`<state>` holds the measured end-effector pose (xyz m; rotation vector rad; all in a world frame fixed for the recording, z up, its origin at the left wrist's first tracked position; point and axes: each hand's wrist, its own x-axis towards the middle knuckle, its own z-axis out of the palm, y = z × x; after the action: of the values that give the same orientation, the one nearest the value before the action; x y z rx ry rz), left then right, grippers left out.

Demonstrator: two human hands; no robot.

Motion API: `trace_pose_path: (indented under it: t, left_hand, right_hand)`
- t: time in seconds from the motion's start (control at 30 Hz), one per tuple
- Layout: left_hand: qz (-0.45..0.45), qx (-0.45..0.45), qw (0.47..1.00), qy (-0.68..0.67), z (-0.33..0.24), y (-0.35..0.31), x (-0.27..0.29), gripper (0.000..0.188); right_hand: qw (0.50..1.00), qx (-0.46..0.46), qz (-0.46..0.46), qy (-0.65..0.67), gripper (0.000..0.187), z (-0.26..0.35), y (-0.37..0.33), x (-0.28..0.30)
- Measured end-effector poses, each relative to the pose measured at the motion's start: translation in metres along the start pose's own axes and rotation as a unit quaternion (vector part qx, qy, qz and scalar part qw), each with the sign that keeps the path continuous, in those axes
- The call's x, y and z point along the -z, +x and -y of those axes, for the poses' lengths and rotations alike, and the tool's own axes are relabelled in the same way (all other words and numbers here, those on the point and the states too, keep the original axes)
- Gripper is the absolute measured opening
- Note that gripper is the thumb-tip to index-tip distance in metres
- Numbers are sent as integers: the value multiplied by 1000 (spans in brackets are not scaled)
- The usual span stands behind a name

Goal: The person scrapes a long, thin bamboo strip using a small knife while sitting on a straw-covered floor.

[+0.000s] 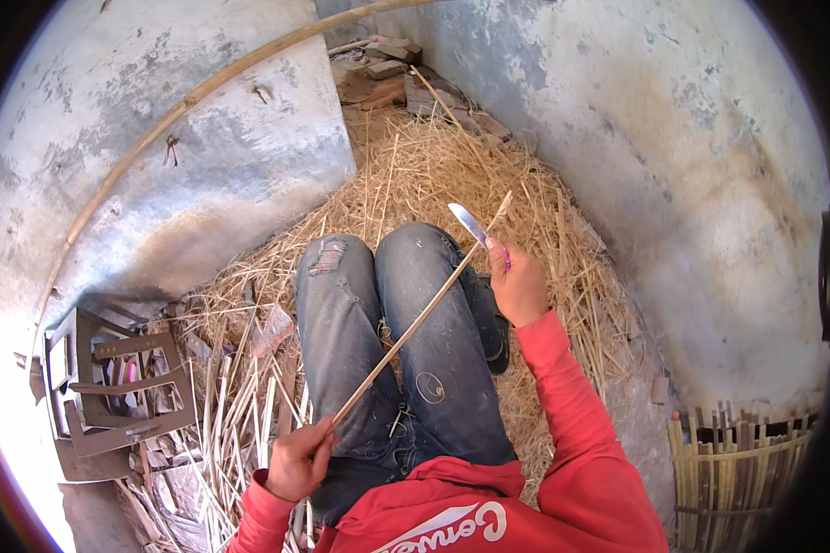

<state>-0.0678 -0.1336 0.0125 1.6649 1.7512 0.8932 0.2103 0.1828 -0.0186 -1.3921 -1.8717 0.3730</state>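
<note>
A long thin wooden stick (413,330) runs slantwise across my jeans (433,295), from lower left to upper right. Its lower end is gripped by my left hand (301,460), fingers closed around it. In my right hand (518,284) is a knife (469,222) with a pale metal blade and a pinkish-purple handle, mostly hidden by the fingers. The blade crosses the stick near its far end, close to the right thumb; whether the edge is biting into the wood I cannot tell. The stick's tip looks pale and frayed.
Straw and shavings (387,184) cover the floor ahead. Split sticks (231,405) lie to the left beside a dark frame (129,387). A bundle of upright sticks (738,470) stands at the lower right. Worn walls (692,184) enclose the spot; a long pole (184,106) leans at left.
</note>
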Motion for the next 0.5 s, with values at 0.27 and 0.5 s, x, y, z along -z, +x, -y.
trace_pose_path:
  t: [0.27,0.5]
  left_hand:
    - [-15,-11,998,-59,-10,48,-33,28]
    - [-38,-41,996,-69,-29,106,-58,28]
  right_hand:
    - [995,-28,57,77,47,7,-26,-9]
    - [987,47,144,46,43,36,-60,0]
